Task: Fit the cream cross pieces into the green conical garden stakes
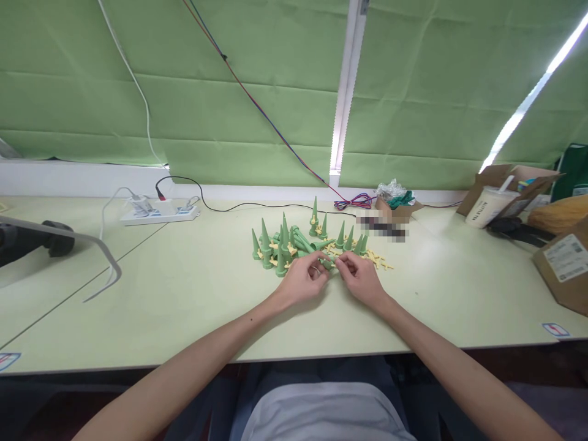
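My left hand (307,274) is closed in a pinch on a green plastic plant-watering spike (329,263), held low over the table. Close against it, my right hand (359,277) has its thumb and fingers pinched together at the spike's right side; what lies between them is too small to make out. Just beyond both hands, several green watering spikes (280,260) stand point up, some with small yellow valves on their sides. Other green spikes (298,236) lie in a heap among them. A scatter of loose yellow valves (381,261) spreads to the right, partly hidden by my right hand.
At the back left a white power strip (160,212) has plugs and cables. A small open carton (399,209), a white drink cup (490,205) and cardboard boxes (567,266) are on the right. A grey bent strip (108,254) reaches in from the left.
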### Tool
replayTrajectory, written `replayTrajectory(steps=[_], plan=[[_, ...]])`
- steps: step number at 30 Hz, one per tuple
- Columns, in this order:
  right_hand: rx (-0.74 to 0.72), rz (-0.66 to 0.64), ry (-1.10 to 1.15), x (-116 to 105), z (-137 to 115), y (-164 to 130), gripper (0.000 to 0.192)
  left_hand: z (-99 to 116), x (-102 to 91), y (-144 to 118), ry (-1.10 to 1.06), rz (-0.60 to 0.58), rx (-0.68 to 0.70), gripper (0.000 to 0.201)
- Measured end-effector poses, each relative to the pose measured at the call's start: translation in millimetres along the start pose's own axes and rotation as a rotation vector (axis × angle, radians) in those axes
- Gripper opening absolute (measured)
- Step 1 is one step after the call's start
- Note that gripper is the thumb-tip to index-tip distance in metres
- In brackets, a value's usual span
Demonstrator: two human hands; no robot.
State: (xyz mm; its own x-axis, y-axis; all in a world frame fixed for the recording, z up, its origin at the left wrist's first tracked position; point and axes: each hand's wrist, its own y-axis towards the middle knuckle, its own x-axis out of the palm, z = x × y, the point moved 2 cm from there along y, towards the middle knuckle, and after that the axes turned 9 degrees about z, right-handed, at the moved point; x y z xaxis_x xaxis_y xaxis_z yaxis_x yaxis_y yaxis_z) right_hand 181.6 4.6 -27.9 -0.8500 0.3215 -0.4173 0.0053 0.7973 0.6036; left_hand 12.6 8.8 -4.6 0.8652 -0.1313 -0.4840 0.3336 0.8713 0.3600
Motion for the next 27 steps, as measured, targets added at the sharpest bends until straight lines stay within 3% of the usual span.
replayTrajectory(steps=[8,19,23,27], plan=[[0.072,0.007,0.074,-2.3,1.1,1.9,0.028,-3.3,0.1,-2.2,-0.015,-0.014,0.061,0.039],[0.042,0.097,0.164,-3.2,-4.1,-1.0,0.023,1.4,1.4,1.2,-0.171,0.070,-0.050,0.021],[0.018,0.118,0.181,-4.3,-4.7,-1.3,0.020,-0.8,0.9,2.8,-0.193,0.061,-0.073,0.035],[-0.007,0.108,0.171,-5.3,-5.6,-1.8,0.019,-3.5,4.3,2.5,-0.174,-0.034,-0.126,0.047]])
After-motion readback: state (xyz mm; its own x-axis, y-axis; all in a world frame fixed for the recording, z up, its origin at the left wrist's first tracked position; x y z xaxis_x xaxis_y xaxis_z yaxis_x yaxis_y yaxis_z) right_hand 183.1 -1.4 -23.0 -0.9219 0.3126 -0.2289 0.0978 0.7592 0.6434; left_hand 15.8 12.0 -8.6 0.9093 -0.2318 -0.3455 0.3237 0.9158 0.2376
